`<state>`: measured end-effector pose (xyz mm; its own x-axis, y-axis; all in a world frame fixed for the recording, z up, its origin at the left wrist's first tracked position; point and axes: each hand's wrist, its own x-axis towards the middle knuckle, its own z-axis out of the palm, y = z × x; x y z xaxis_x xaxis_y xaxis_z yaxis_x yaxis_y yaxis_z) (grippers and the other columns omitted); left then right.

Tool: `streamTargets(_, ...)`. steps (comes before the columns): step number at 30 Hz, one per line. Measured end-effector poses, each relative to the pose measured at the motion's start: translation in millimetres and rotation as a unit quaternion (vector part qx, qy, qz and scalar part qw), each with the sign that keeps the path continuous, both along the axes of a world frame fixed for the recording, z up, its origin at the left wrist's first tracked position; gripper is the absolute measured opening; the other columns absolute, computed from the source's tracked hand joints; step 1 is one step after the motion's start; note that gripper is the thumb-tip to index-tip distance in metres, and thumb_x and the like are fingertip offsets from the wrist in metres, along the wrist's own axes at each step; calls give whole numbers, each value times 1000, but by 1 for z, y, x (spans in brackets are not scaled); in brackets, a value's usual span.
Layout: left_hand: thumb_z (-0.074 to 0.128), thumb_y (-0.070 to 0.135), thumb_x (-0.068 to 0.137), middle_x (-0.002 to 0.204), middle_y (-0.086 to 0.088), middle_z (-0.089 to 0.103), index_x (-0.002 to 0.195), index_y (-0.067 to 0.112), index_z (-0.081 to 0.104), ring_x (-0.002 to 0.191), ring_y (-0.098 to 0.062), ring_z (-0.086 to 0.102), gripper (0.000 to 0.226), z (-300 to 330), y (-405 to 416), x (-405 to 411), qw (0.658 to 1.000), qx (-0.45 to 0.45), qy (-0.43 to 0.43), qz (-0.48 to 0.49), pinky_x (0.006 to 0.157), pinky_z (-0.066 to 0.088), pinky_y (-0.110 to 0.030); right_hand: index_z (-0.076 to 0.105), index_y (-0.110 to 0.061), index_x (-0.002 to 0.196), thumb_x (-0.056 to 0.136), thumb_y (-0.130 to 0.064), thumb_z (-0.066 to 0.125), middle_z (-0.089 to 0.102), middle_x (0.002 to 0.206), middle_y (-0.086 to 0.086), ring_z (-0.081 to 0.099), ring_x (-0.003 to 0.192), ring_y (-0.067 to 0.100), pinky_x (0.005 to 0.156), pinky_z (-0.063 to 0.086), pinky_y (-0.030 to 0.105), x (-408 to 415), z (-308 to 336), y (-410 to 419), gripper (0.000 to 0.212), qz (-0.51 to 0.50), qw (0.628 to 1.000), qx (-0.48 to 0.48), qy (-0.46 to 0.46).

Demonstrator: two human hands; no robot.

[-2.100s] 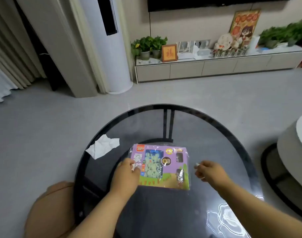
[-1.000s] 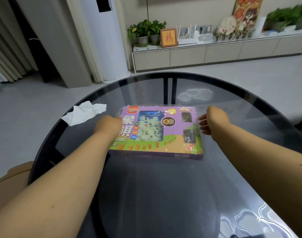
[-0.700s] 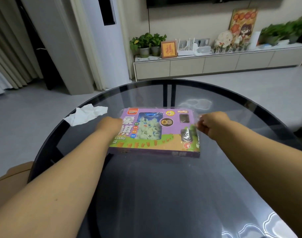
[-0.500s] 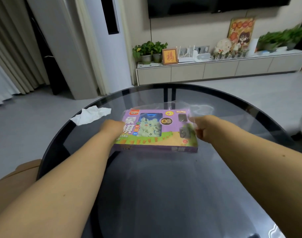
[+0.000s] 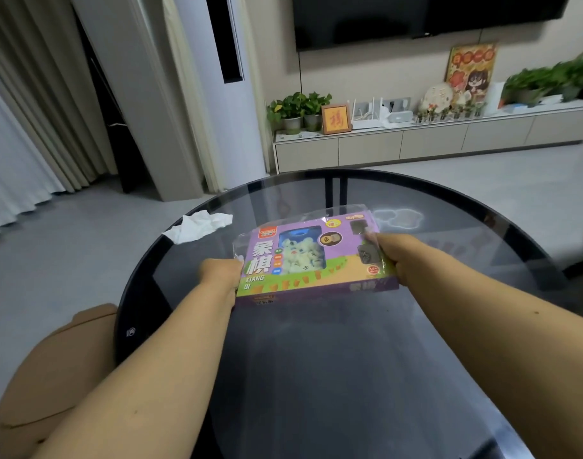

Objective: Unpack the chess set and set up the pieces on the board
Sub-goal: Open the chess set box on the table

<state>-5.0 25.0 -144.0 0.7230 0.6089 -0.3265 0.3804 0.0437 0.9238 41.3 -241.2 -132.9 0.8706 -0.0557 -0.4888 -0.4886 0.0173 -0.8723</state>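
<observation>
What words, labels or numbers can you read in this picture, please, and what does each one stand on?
"象棋": large white characters on the chess set box.
"XIANG QI": white letters under them, same box.
"福": red character in the framed picture on the cabinet.
Orange brand tag, round sticker and front-edge print on the box: too small to read.

Both forearms reach forward; the left hand (image 5: 221, 273) grips the chess box (image 5: 311, 260) at its left edge, the right hand (image 5: 393, 252) its right edge.

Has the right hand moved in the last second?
Yes. The right hand has closed in from beside the box onto its right end, now gripping the wrap there.
</observation>
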Motion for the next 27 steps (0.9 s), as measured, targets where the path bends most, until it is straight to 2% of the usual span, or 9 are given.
streamTargets(5, 66, 13, 90, 40, 2, 59, 76, 2, 56, 33, -6, 56, 20, 5, 6, -19, 994, -102, -25, -22, 35, 42, -12, 58, -2, 86, 82, -22, 72, 69, 81, 15, 66, 61, 28, 52, 57, 44, -10, 0, -5, 25, -27, 999, 0, -18)
streamTargets(9, 68, 19, 88, 47, -2, 65, 81, 2, 62, 36, -11, 60, 19, 11, -1, -42, 993, -71, 1, -89, 43, 49, -23, 58, -2, 85, 82, -19, 72, 67, 77, 14, 65, 56, 28, 54, 56, 46, -23, -4, -9, 22, -50, 998, 11, -22)
streamTargets(13, 58, 19, 96, 43, -4, 62, 90, 2, 62, 31, -14, 57, 18, 18, -3, -58, 986, -112, 53, -112, 28, 42, -21, 59, -5, 85, 85, -18, 68, 67, 79, 12, 65, 54, 27, 53, 55, 47, -32, -8, -6, 16, -52, 998, 41, -15)
streamTargets(17, 54, 11, 97, 32, 1, 50, 73, 6, 51, 21, -7, 43, 24, 16, 9, -64, 992, -69, 71, -76, 26, 39, -17, 61, -5, 91, 85, -19, 67, 69, 88, 15, 66, 70, 31, 64, 56, 46, -33, -10, -4, 17, -64, 997, 42, -18)
streamTargets(20, 54, 11, 97, 43, -3, 53, 78, 2, 55, 24, -6, 44, 21, 8, 25, -65, 995, -67, 51, -52, 31, 41, -15, 61, -5, 88, 84, -19, 69, 69, 96, 16, 66, 75, 31, 62, 56, 44, -30, -10, -10, 16, -75, 996, 41, -19)
streamTargets(22, 60, 16, 94, 60, -7, 58, 98, 0, 60, 38, -11, 56, 17, 5, 32, -66, 996, -60, 43, -41, 36, 46, -17, 60, -4, 88, 84, -18, 68, 68, 97, 17, 65, 74, 31, 64, 57, 45, -27, -13, -15, 16, -79, 996, 47, -20)
streamTargets(23, 65, 21, 91, 69, -10, 59, 105, 2, 59, 49, -16, 59, 24, 6, 34, -67, 997, -56, 43, -40, 41, 50, -21, 60, -3, 91, 84, -18, 68, 69, 96, 17, 65, 73, 31, 67, 56, 46, -25, -14, -18, 18, -83, 995, 50, -19)
streamTargets(25, 69, 37, 86, 81, -14, 60, 105, 8, 56, 63, -21, 60, 37, 10, 35, -69, 995, -45, 71, -47, 55, 53, -31, 60, -4, 92, 84, -18, 68, 71, 80, 14, 66, 62, 28, 61, 57, 44, -23, -16, -23, 18, -95, 994, 56, -21)
streamTargets(27, 67, 50, 83, 88, -15, 63, 103, 11, 51, 68, -23, 63, 46, 16, 34, -73, 990, -52, 114, -61, 60, 52, -34, 59, -6, 86, 85, -19, 68, 69, 67, 11, 65, 53, 25, 51, 56, 39, -20, -16, -27, 16, -107, 992, 69, -20)
